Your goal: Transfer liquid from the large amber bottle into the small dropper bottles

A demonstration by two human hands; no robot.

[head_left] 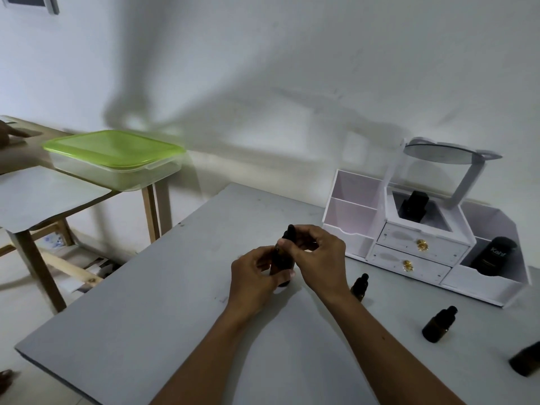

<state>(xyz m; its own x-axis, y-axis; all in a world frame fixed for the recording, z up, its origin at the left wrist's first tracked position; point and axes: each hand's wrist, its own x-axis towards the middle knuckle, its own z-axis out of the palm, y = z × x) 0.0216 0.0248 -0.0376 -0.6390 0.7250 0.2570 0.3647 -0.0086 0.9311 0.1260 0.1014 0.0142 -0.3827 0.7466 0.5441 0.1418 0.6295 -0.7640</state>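
An amber dropper bottle (281, 263) stands upright on the grey table (146, 311), held between both hands. My left hand (252, 274) wraps its body from the left. My right hand (317, 257) pinches its black dropper cap (290, 231) from the right. Two more small amber dropper bottles stand to the right, one (359, 286) close to my right wrist and one (439, 325) further right. Another dark bottle (526, 361) is cut off by the right edge. A large dark bottle (491, 254) sits in the white organiser's right compartment.
A white desk organiser (420, 247) with two gold-knobbed drawers and a tilted mirror stands at the back right, a black box (413, 204) in its top tray. A green-lidded plastic container (117, 159) rests on a wooden side table to the left.
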